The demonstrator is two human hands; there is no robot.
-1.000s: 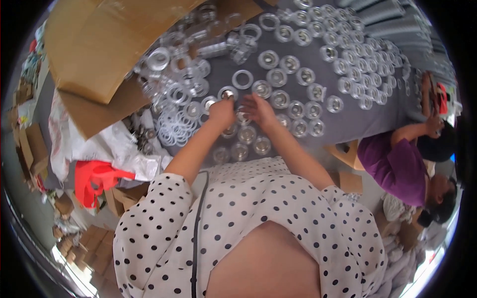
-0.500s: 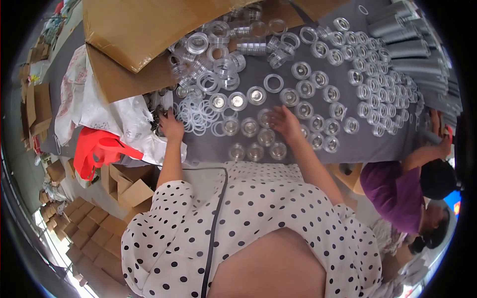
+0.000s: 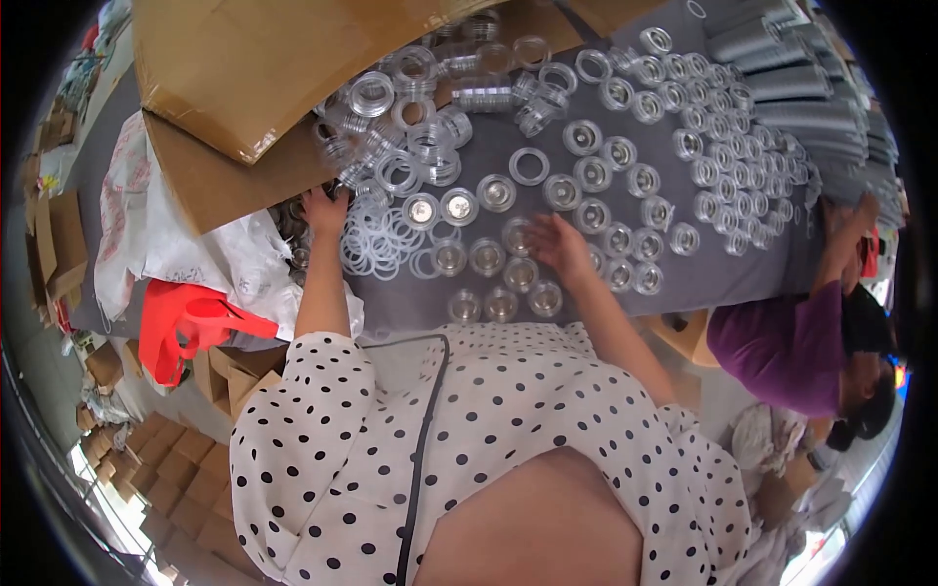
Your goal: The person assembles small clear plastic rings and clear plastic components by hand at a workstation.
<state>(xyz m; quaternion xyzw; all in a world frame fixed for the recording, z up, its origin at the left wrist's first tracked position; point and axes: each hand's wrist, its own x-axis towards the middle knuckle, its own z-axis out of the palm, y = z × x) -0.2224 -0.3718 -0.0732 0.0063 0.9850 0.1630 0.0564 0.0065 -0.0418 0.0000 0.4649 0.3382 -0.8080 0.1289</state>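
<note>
My left hand [image 3: 325, 211] reaches to the mouth of a white sack [image 3: 210, 234], under the edge of a cardboard flap. Its fingers are bent round something small and dark that I cannot make out. Small metal pieces [image 3: 297, 234] show at the sack's mouth. Beside this hand lies a heap of thin translucent rings [image 3: 376, 244]. My right hand [image 3: 562, 246], fingers stretched and somewhat blurred, is over the table with its fingertips at a clear round case [image 3: 518, 234]. Around it stand several clear cases with metal discs inside [image 3: 496, 192]. A loose clear ring [image 3: 529, 166] lies farther off.
A large cardboard box [image 3: 293, 59] tips out clear round rings [image 3: 430, 146] at the far side. At right are rows of clear cases [image 3: 728, 161] and long stacks of grey discs [image 3: 811, 122]. A co-worker in purple [image 3: 777, 347] works there. A red bag [image 3: 191, 327] hangs at left.
My left hand has moved up from the sack's mouth toward the cardboard flap. My right hand stays by the same case. The view has shifted slightly, and the co-worker's arms have moved.
</note>
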